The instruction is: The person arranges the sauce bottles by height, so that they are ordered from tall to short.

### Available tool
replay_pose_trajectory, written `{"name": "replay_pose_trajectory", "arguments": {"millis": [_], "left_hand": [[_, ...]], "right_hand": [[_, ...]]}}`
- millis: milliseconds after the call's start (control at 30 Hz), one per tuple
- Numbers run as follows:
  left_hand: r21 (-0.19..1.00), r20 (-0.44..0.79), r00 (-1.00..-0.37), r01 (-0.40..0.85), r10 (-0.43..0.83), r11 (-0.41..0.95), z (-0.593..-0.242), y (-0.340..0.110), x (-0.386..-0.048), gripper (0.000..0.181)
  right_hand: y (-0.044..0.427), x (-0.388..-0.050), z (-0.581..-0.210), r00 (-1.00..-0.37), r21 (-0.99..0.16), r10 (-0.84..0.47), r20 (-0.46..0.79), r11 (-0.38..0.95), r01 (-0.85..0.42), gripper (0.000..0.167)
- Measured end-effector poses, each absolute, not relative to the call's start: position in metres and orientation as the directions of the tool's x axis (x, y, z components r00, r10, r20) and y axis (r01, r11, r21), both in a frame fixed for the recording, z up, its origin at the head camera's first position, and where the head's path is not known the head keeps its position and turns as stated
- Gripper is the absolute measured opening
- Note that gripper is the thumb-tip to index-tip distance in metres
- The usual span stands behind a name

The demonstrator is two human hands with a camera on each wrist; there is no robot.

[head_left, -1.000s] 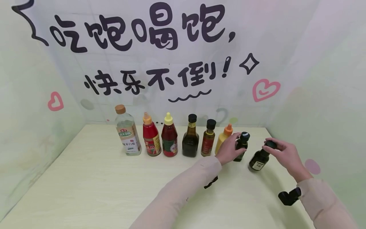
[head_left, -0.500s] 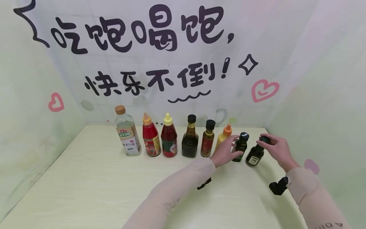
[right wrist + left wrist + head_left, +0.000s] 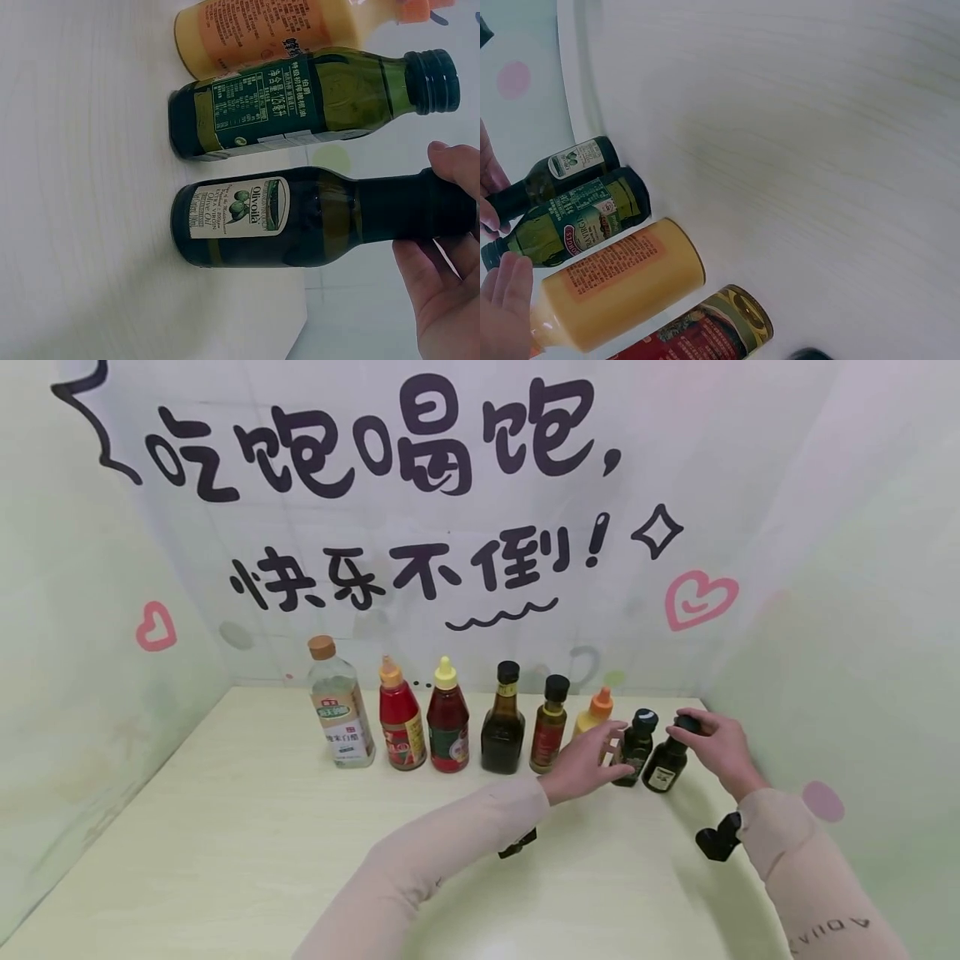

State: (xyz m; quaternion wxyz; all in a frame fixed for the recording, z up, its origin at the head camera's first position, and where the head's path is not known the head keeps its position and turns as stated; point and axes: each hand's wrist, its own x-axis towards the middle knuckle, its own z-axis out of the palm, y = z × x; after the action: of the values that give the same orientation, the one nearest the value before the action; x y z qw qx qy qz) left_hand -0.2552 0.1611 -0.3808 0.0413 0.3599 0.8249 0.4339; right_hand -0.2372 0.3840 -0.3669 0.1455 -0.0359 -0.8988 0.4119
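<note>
My right hand (image 3: 720,747) pinches the black cap of a small dark olive oil bottle (image 3: 664,768). That bottle stands upright on the table, its Olivoila label showing in the right wrist view. Beside it, to the left, stands a green olive oil bottle (image 3: 322,101), also upright, with a narrow gap between the two in the right wrist view. My left hand (image 3: 587,764) has its fingers extended next to the green bottle; whether they touch it I cannot tell. A yellow squeeze bottle (image 3: 626,285) with an orange nozzle is partly hidden behind my left hand.
Along the back, leftward, stand a red-labelled bottle (image 3: 549,727), a dark sauce bottle (image 3: 502,735), two red sauce bottles, one yellow-capped (image 3: 448,727) and one orange-capped (image 3: 402,727), and a clear vinegar bottle (image 3: 341,718). Walls close the pale table (image 3: 247,860) at the back and sides.
My right hand has moved left with the dark olive oil bottle, bringing it close to the green one. My left hand has drawn back slightly leftward from the green bottle's cap.
</note>
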Motion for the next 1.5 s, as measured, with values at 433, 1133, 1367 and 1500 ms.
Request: {"name": "replay_pose_trajectory", "arguments": {"millis": [433,1133,1367,1500], "left_hand": [[0.788,0.240,-0.719,0.536,0.652,0.301,-0.381,0.138,-0.252,0.061],[0.786,0.208,-0.736,0.518,0.645,0.337,-0.381,0.072,-0.258,0.059],[0.803,0.183,-0.742,0.492,0.645,0.337,-0.377,0.043,-0.253,0.060],[0.782,0.198,-0.753,0.508,0.628,0.361,-0.376,0.022,-0.251,0.059]], "right_hand": [[0.387,-0.242,-0.370,-0.966,-0.786,0.151,0.208,0.614,-0.073,0.055],[0.395,-0.236,-0.364,-0.970,-0.675,0.032,0.243,0.724,-0.145,0.058],[0.397,-0.233,-0.362,-0.961,-0.655,0.014,0.276,0.734,-0.178,0.060],[0.396,-0.229,-0.359,-0.955,-0.633,-0.012,0.297,0.746,-0.206,0.059]]}}
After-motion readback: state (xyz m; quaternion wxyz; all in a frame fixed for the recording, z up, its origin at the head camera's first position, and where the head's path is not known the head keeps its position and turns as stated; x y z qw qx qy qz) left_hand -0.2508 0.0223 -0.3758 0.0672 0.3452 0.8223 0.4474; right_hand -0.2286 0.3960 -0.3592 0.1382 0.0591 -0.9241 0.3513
